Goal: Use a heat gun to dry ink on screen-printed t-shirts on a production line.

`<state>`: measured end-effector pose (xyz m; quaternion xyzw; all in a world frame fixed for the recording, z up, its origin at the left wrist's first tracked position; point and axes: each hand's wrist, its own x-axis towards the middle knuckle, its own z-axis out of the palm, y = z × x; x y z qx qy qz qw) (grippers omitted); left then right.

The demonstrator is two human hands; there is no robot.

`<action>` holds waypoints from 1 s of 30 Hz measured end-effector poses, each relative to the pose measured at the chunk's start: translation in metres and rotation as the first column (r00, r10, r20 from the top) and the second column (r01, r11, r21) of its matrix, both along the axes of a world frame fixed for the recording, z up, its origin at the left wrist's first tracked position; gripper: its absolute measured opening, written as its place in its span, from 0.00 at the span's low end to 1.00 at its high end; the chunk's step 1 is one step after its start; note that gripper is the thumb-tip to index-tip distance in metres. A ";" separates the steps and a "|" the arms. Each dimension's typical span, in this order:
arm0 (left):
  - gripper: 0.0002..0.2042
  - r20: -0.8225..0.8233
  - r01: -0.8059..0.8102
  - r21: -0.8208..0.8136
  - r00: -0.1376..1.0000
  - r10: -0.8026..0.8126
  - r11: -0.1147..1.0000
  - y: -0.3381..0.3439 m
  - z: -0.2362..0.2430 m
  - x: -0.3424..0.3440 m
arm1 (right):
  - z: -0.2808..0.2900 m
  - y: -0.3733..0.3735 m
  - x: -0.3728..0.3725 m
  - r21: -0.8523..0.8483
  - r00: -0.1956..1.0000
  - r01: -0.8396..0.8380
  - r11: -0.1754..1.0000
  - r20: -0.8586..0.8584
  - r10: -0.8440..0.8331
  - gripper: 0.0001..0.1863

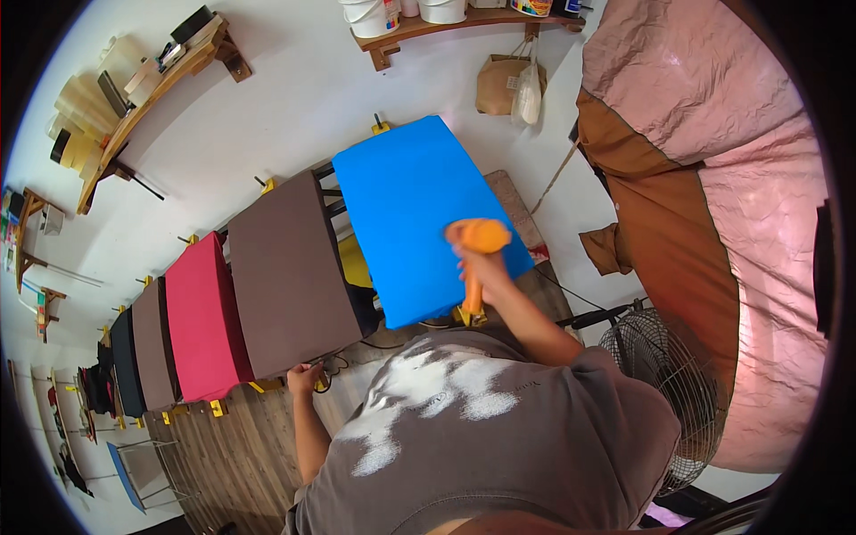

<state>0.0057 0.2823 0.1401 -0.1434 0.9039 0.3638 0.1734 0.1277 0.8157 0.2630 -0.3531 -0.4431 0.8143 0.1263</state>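
My right hand is closed round an orange hair dryer, slightly blurred, above the right part of a bright blue cloth-covered board. Its handle points down toward the board's near edge. Lower on the left, my left hand has its fingers drawn together beside the near corner of a brown cloth-covered board. What those fingers pinch, if anything, is too small to tell. A thin black cord loops next to that hand.
Further left in the row are a red board, another brown one and a black one. Yellow clamps stick out along their edges. A wire-caged fan stands at right, by a pink and brown curtain. Shelves hold tubs.
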 end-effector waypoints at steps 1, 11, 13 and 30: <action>0.17 0.002 -0.009 -0.059 1.000 0.009 0.998 0.000 0.001 0.001 | -0.007 0.015 0.002 -0.081 0.974 0.217 0.973 -0.053 -0.222 0.27; 0.20 0.030 0.076 -0.168 0.997 -0.071 0.983 -0.006 -0.007 -0.002 | -0.006 -0.010 0.024 0.132 0.975 0.216 0.967 -0.086 -0.206 0.22; 0.20 0.018 0.070 -0.125 0.997 -0.068 0.990 -0.004 -0.009 -0.004 | -0.003 -0.038 0.022 0.128 0.983 -0.179 0.976 0.060 0.173 0.32; 0.18 -0.033 0.020 -0.025 0.999 -0.021 0.999 -0.015 -0.024 0.002 | 0.016 0.036 0.072 0.316 0.826 0.546 0.776 -0.050 -0.561 0.22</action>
